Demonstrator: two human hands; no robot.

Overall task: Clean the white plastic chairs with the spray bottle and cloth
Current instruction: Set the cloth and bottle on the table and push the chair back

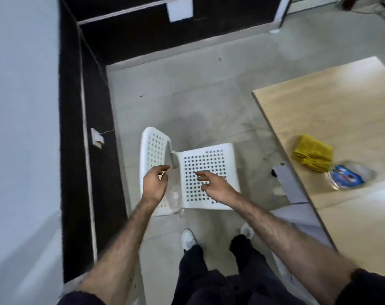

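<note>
White plastic chair [205, 176] stood below both empty hands, left hand [154, 183] loosely curled, right hand [213, 187] spread. Yellow cloth [312, 153] and spray bottle [346, 177] lay well apart on the table [341, 102]; fetching both first seemed wise.

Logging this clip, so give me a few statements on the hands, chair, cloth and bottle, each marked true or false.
1. Both hands are empty. True: left hand and right hand hold nothing.
2. The yellow cloth lies on the chair seat. False: it lies on the wooden table.
3. The white chair has rows of holes. True.
4. The bottle stands on the floor. False: it lies on the table beside the cloth.
</note>
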